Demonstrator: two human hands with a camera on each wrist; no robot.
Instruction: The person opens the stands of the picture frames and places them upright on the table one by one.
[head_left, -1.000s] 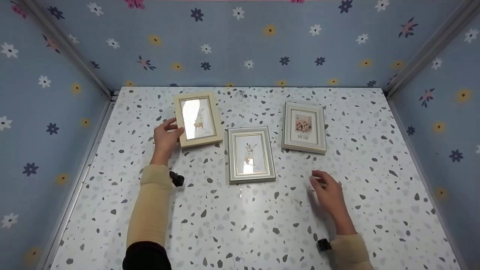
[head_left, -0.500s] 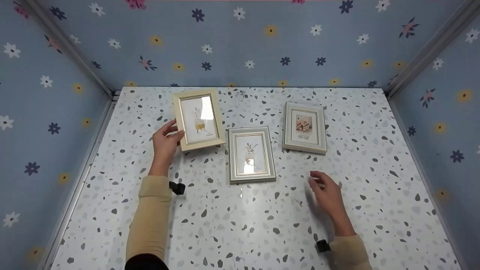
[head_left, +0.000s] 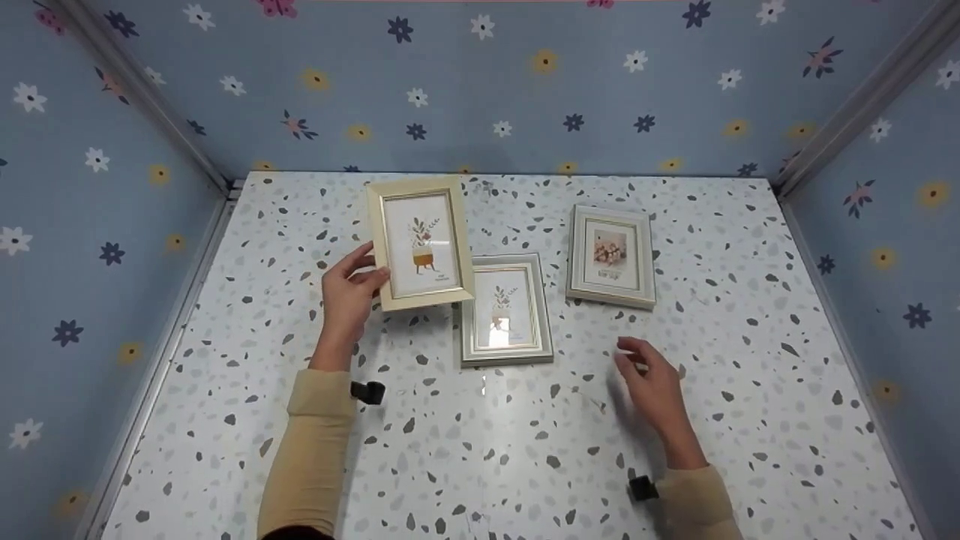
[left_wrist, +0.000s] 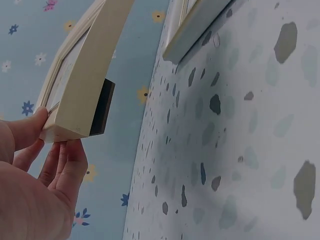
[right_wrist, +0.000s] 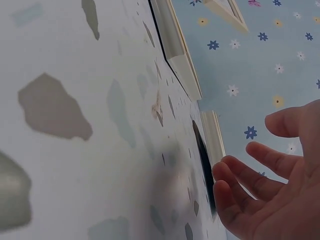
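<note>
My left hand [head_left: 349,296] pinches the left edge of a cream picture frame [head_left: 379,225], thumb on the front and fingers behind. The left wrist view shows this frame raised off the table, with a dark piece [left_wrist: 103,107] jutting from its back. In the head view its lower right corner overlaps a pale grey-white picture frame [head_left: 536,300] with a plant print, lying flat in the middle. My right hand [head_left: 652,386] hovers over the table with fingers loosely bent, holding nothing. Beyond it lies another whitish picture frame [head_left: 611,255] with a pink flower print.
The white speckled table [head_left: 480,442] runs back to a blue flowered wall [head_left: 480,82], with similar walls on both sides. A small black device [head_left: 367,391] sits at the left wrist and another black device [head_left: 643,488] at the right wrist.
The left hand has lifted the cream picture frame and carried it to the right, so it now covers a corner of the middle one. My right hand has hardly moved.
</note>
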